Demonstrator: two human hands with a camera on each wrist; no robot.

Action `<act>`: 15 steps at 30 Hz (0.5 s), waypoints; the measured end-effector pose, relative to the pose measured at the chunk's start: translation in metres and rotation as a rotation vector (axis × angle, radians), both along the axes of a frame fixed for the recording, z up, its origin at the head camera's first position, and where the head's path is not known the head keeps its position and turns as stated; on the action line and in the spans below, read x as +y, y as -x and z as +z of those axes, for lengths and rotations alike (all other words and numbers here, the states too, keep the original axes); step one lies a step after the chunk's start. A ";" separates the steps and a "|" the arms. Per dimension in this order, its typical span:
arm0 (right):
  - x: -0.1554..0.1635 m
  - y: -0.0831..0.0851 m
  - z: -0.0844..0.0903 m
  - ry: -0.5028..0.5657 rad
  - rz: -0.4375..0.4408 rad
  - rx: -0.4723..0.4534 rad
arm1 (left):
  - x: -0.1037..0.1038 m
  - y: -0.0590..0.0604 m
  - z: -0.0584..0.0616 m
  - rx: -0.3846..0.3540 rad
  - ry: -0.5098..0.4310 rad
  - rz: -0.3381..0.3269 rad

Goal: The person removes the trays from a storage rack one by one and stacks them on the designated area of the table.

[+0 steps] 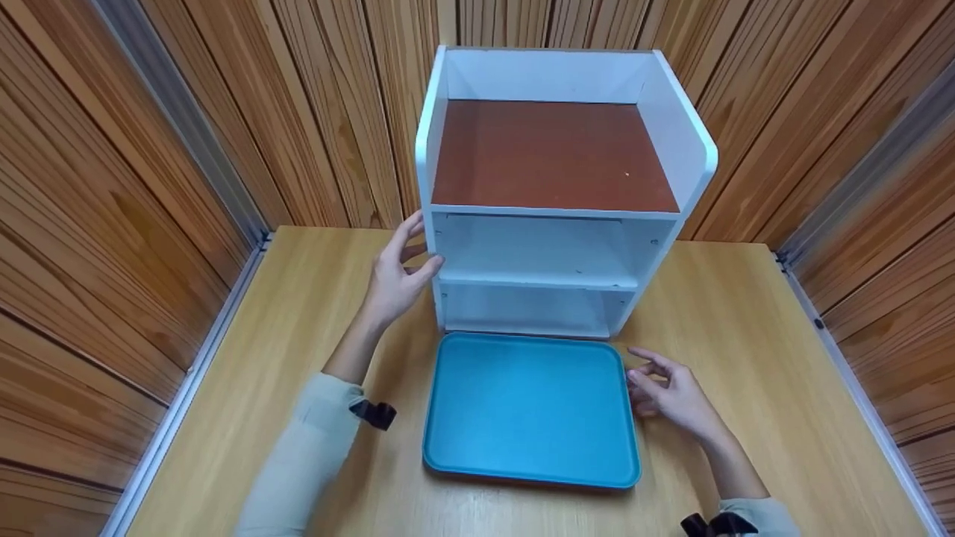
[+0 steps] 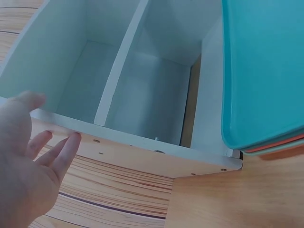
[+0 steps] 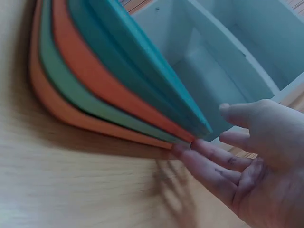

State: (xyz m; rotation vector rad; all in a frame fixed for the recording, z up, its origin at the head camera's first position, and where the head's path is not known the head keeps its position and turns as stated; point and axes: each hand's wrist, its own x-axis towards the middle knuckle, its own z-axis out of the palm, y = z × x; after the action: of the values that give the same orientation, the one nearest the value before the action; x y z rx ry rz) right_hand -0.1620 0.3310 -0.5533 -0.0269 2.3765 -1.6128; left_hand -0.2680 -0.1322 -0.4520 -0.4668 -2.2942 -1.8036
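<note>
With the right hand [image 1: 675, 399] loose-fingered at the tray stack [image 1: 530, 406] and the left hand [image 1: 395, 276] open against the shelf [image 1: 556, 160], the trays could slide apart.

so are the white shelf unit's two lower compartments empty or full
Empty: the white wooden shelf unit shows only bare white walls in both lower compartments, in head and left wrist views.

A light wooden table [image 1: 746, 388] with a pale grain carries two things. A white shelf unit with a reddish-brown top board [image 1: 552, 224] stands upright near the table's back edge. Just in front of it lies a stack of flat plastic trays, teal on top [image 1: 530, 406], with green and orange ones beneath.
</note>
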 end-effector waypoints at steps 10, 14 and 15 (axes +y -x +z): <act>0.017 0.012 0.056 -0.068 -0.010 0.252 | -0.010 -0.017 0.017 -0.020 0.091 0.018; 0.028 0.020 0.088 -0.094 -0.003 0.350 | -0.018 -0.023 0.027 0.002 0.131 0.011; 0.030 0.021 0.096 -0.106 -0.008 0.367 | -0.020 -0.025 0.029 0.011 0.142 0.012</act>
State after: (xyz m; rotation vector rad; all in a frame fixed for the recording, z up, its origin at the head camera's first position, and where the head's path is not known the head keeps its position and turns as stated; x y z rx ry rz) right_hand -0.1832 0.3612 -0.4572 -0.3181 2.7322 -1.5963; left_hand -0.2433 -0.1522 -0.4229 -0.4823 -2.4230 -1.6357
